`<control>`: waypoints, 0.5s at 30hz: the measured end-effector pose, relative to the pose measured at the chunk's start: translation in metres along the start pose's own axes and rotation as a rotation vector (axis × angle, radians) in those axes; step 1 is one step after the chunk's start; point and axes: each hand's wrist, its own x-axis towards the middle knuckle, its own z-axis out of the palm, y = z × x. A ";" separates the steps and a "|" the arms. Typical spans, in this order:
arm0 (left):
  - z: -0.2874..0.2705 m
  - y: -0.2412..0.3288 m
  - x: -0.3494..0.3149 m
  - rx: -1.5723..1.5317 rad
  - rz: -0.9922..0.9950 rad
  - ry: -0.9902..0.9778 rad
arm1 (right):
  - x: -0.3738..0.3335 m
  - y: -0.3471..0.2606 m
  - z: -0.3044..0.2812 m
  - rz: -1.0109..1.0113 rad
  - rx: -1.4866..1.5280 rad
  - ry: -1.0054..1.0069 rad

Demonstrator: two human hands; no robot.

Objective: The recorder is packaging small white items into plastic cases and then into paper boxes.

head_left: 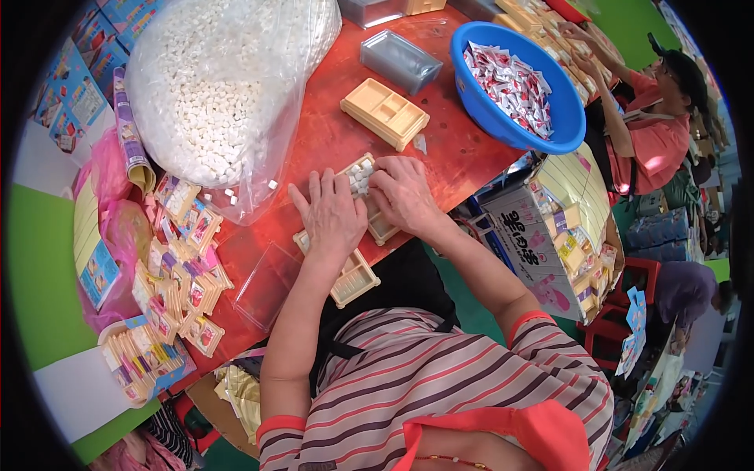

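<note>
My left hand (334,216) lies with its fingers spread across a beige compartment tray (355,280), covering part of it. A second beige tray (383,226) sits beside it, partly under my hands. Small white cubes (360,176) fill its far compartment. My right hand (407,192) bends over that tray with fingers curled together at the cubes. The fingertips are partly hidden, so what they hold cannot be made out. Farther off, another beige tray (385,112) stands on the red table (310,153).
A large clear bag (228,86) of white cubes spreads at the far left. A blue basin (569,118) holds small packets. Filled trays (184,290) pile up at left. A clear plastic box (400,61) lies at the back. At right are a carton (526,243) and a co-worker (652,149).
</note>
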 end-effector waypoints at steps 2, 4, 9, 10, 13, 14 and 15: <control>-0.002 0.001 0.003 -0.005 -0.020 -0.029 | 0.001 0.002 0.002 -0.019 -0.006 -0.019; -0.003 0.000 0.002 -0.057 -0.037 -0.030 | 0.001 0.001 0.000 0.006 0.037 0.013; -0.008 -0.013 -0.005 -0.195 -0.088 0.039 | 0.003 -0.007 0.000 -0.103 -0.031 -0.151; -0.015 -0.015 -0.004 -0.290 -0.123 0.039 | 0.002 -0.006 0.003 -0.142 -0.087 -0.234; -0.023 -0.026 -0.007 -0.427 -0.151 0.053 | 0.003 -0.004 0.011 -0.137 -0.178 -0.367; -0.026 -0.030 -0.008 -0.494 -0.142 0.071 | 0.003 -0.004 0.012 -0.138 -0.179 -0.367; -0.029 -0.034 -0.008 -0.560 -0.133 0.089 | 0.003 -0.004 0.013 -0.131 -0.223 -0.383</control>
